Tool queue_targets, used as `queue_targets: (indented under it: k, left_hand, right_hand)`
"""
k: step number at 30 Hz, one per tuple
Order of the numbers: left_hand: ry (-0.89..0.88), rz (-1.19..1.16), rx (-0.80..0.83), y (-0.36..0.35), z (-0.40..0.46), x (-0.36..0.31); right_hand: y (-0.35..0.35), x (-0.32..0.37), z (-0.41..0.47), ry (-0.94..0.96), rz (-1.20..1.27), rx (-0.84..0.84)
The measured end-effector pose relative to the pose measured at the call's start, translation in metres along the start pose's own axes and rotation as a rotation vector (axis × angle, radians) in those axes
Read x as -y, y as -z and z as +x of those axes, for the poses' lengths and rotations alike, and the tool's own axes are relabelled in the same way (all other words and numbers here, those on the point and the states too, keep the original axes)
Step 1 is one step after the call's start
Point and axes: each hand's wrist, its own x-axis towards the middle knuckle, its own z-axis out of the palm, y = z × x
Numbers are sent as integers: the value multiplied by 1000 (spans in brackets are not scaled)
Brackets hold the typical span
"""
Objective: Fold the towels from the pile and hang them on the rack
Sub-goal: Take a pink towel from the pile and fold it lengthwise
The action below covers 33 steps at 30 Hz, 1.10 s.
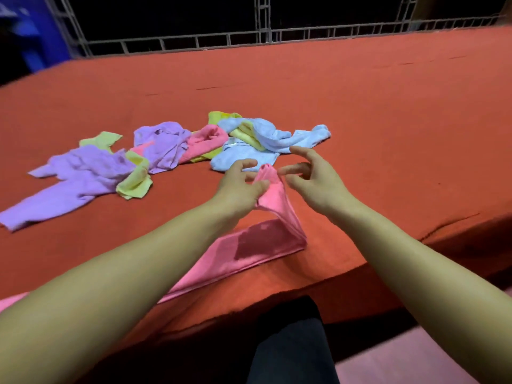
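A pink towel (249, 245) lies near the table's front edge, one end lifted into a peak. My left hand (241, 187) pinches that raised end between thumb and fingers. Just to the right of the peak, my right hand (313, 176) hovers with fingers spread and loosely bent, holding nothing. Behind the hands is the pile: light blue towels (277, 137), a crumpled pink towel (203, 142), purple towels (83, 173) and yellow-green towels (135, 181), strewn from centre to left. No rack is plainly visible.
The table is covered in an orange-red cloth (360, 106). A grey metal grille (263, 37) runs along the far edge. My dark-trousered leg (291, 347) is below the front edge. Another pink cloth (11, 300) shows at the left edge.
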Motion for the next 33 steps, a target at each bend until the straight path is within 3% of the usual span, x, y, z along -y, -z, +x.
queue_targets:
  k: [3, 7, 18, 27, 33]
  left_hand:
    - [-23, -21, -26, 40, -21, 9]
    - [-35, -43, -106, 86, -52, 17]
    - [-30, 101, -455, 210, -150, 56]
    - [59, 209, -700, 294, -198, 96]
    - [181, 284, -766, 340, -216, 118]
  right_hand:
    - [-30, 10, 9, 107, -117, 166]
    - [-77, 32, 23, 143, -86, 443]
    - [-235, 86, 20, 260, 27, 752]
    - [-356, 105, -6, 348, -53, 863]
    - [-414, 110, -22, 371, -72, 887]
